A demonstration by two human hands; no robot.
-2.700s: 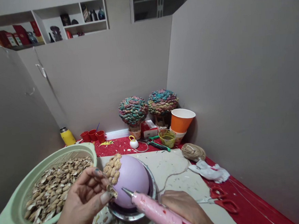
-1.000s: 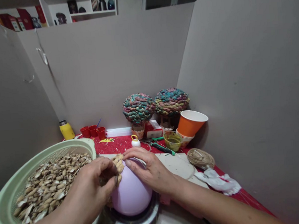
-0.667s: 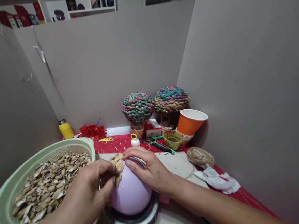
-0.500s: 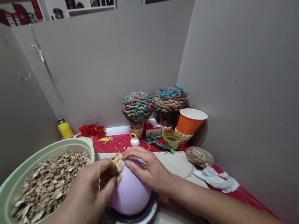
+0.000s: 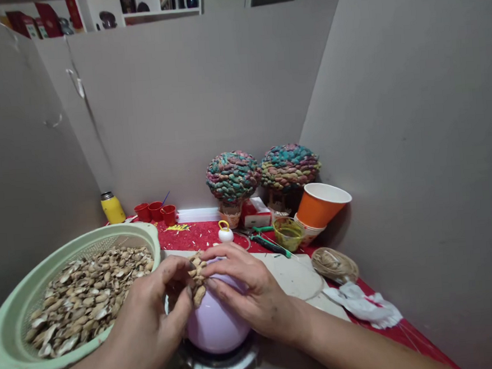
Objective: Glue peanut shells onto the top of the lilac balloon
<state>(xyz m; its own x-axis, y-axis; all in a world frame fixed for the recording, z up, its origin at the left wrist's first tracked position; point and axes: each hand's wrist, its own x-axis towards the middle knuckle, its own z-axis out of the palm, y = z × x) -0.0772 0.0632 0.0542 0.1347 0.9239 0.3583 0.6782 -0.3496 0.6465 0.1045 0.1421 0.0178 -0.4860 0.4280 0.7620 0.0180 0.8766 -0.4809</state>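
Note:
A lilac balloon (image 5: 216, 324) rests in a round metal rim (image 5: 231, 368) directly before me. Tan peanut shells (image 5: 200, 294) cover a patch on its upper left side. My left hand (image 5: 159, 303) is closed at that patch, thumb and fingers pinching a shell against the balloon; the fingertips are partly hidden. From the other side, my right hand (image 5: 257, 293) curves over the balloon's top. Its fingertips touch the edge of the shells and its thumb presses on the balloon.
A green colander (image 5: 8, 336) full of peanut shells stands left. Behind are red cups (image 5: 169, 215), a yellow bottle (image 5: 112, 209) and two shell-covered trees (image 5: 233, 177). Pliers (image 5: 271, 244), a yellow-stained bowl (image 5: 289, 235), orange paper cups (image 5: 319, 207) and twine (image 5: 335, 265) lie right. Grey panels enclose the table.
The view has shifted slightly, so the background sits further right. My left thumb has moved up along the shells, and a lower shell shows more clearly. Both hands stay at the balloon.

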